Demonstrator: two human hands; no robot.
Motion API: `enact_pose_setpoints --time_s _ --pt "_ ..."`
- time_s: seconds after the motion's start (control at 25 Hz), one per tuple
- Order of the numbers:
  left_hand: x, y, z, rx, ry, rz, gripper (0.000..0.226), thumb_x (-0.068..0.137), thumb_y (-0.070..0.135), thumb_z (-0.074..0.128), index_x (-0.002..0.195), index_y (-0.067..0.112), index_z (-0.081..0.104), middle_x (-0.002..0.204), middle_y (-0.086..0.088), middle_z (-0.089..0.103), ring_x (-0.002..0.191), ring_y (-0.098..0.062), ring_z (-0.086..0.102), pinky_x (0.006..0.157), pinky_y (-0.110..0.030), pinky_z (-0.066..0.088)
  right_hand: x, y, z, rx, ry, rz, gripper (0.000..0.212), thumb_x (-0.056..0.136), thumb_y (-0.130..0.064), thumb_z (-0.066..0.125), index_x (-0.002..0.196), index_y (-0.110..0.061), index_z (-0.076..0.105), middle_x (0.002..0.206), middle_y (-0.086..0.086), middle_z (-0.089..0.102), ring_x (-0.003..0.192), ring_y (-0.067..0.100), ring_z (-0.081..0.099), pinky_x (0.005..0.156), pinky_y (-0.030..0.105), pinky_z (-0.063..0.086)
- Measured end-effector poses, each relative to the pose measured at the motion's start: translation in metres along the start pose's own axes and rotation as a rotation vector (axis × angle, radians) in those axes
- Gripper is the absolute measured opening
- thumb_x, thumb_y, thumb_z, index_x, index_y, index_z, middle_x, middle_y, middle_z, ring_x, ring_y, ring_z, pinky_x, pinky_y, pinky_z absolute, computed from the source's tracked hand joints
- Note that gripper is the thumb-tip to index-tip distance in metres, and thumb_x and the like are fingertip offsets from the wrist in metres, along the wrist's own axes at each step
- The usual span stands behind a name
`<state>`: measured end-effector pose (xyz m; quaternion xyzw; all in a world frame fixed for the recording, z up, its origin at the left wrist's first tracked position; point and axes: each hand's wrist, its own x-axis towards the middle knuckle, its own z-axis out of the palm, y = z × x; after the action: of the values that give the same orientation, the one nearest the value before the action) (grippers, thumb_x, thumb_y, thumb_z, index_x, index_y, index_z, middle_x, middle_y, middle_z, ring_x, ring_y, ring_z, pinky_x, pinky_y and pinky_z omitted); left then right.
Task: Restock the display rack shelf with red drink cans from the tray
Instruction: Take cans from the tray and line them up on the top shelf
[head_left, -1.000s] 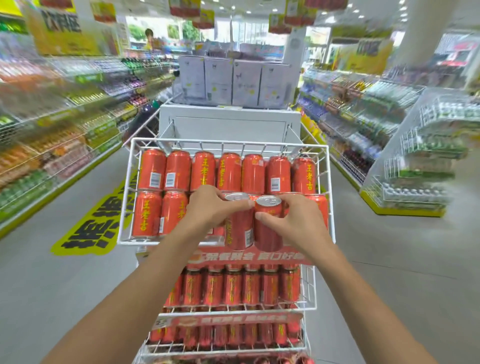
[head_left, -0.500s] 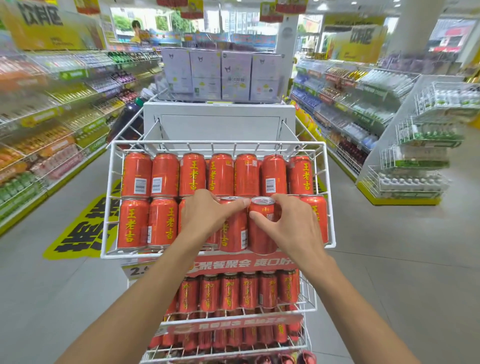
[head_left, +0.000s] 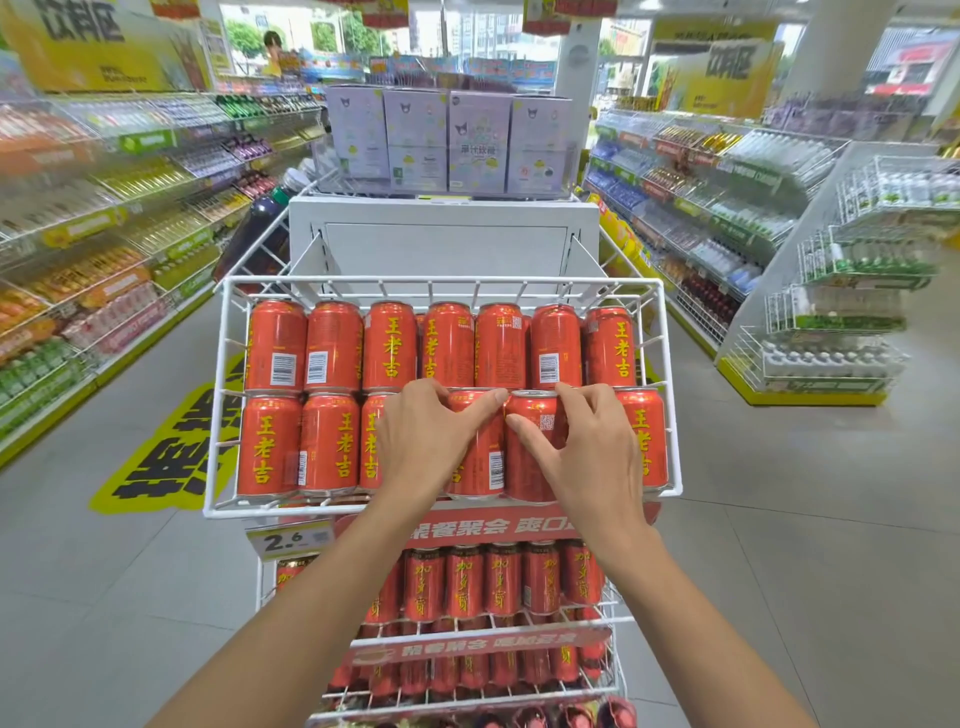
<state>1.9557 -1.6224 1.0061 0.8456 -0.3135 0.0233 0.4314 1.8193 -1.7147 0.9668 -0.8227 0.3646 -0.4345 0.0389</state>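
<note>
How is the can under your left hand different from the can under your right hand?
The can under the left hand sits level with its row; the can under the right hand shows its silver top rim and sits slightly nearer the camera. The left hand lies over its can's top and left side; the right hand touches its can with thumb and fingertips. The left can shows a barcode, the right a QR code. Both are upright red cans in the top wire shelf, side by side.

Red cans (head_left: 332, 395) pack the top shelf (head_left: 441, 285) seemingly gap-free; room only above.
</note>
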Motion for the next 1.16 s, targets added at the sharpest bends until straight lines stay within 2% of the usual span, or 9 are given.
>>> enact_pose_setpoints --time_s 0.16,0.24,0.32,0.44,0.56,0.72,0.88,1.16 --pt "0.004 -0.004 0.0 -0.005 -0.045 -0.007 0.071 0.07 0.084 0.063 0.064 0.014 0.06 0.063 0.001 0.069 0.059 -0.012 0.059 0.072 -0.043 0.06 0.002 0.001 0.009 -0.029 0.061 -0.011 0.055 0.09 -0.057 0.073 0.116 -0.009 0.069 0.103 0.008 0.063 0.091 0.021 0.063 0.073 0.028 0.055" --pt "0.003 -0.005 -0.002 -0.022 -0.082 -0.006 0.06 0.072 0.079 0.069 0.06 0.021 0.055 0.071 -0.004 0.073 0.064 -0.015 0.06 0.075 -0.044 0.059 0.004 0.001 0.012 -0.064 0.07 -0.004 0.053 0.091 -0.059 0.072 0.112 -0.01 0.07 0.103 0.007 0.063 0.089 0.022 0.063 0.069 0.028 0.053" --pt "0.001 -0.007 -0.004 -0.042 -0.133 0.014 0.046 0.074 0.069 0.074 0.06 0.031 0.055 0.072 -0.001 0.073 0.066 -0.015 0.063 0.075 -0.041 0.059 0.004 0.001 0.014 -0.09 0.072 -0.008 0.052 0.091 -0.059 0.071 0.112 -0.011 0.07 0.101 0.007 0.065 0.089 0.022 0.063 0.068 0.029 0.054" --pt "0.003 -0.013 -0.008 -0.121 -0.258 0.024 0.028 0.08 0.051 0.078 0.08 0.023 0.078 0.07 0.004 0.076 0.067 -0.011 0.073 0.072 -0.041 0.063 0.004 0.004 0.014 -0.086 0.066 -0.009 0.051 0.092 -0.059 0.07 0.112 -0.012 0.07 0.1 0.005 0.066 0.09 0.022 0.063 0.068 0.029 0.054" --pt "0.005 -0.015 -0.012 -0.136 -0.322 0.002 0.023 0.083 0.041 0.08 0.093 0.019 0.079 0.077 0.003 0.078 0.071 -0.011 0.075 0.073 -0.04 0.064 0.004 0.003 0.012 -0.08 0.047 -0.006 0.05 0.093 -0.059 0.07 0.114 -0.013 0.069 0.101 0.005 0.064 0.09 0.022 0.062 0.069 0.032 0.056" --pt "0.006 -0.008 -0.009 0.021 -0.231 0.049 0.038 0.077 0.053 0.081 0.082 0.017 0.073 0.072 0.003 0.071 0.07 -0.014 0.069 0.064 -0.036 0.059 0.003 0.002 0.01 -0.1 -0.001 -0.014 0.055 0.091 -0.059 0.071 0.118 -0.013 0.067 0.105 0.005 0.064 0.094 0.023 0.062 0.071 0.032 0.057" --pt "0.004 -0.006 -0.003 0.196 -0.13 0.086 0.051 0.074 0.065 0.078 0.083 0.016 0.066 0.08 0.0 0.068 0.082 -0.024 0.066 0.075 -0.043 0.056 0.004 0.002 0.007 -0.101 -0.018 -0.015 0.055 0.089 -0.059 0.073 0.118 -0.012 0.068 0.106 0.006 0.064 0.094 0.024 0.063 0.073 0.031 0.054" --pt "0.0 -0.01 -0.004 0.113 -0.133 0.082 0.053 0.07 0.07 0.078 0.086 0.02 0.066 0.077 0.007 0.066 0.075 -0.015 0.064 0.066 -0.036 0.055 0.003 -0.001 0.005 -0.113 -0.038 -0.006 0.056 0.09 -0.058 0.072 0.12 -0.011 0.067 0.108 0.007 0.065 0.096 0.024 0.063 0.073 0.031 0.055"
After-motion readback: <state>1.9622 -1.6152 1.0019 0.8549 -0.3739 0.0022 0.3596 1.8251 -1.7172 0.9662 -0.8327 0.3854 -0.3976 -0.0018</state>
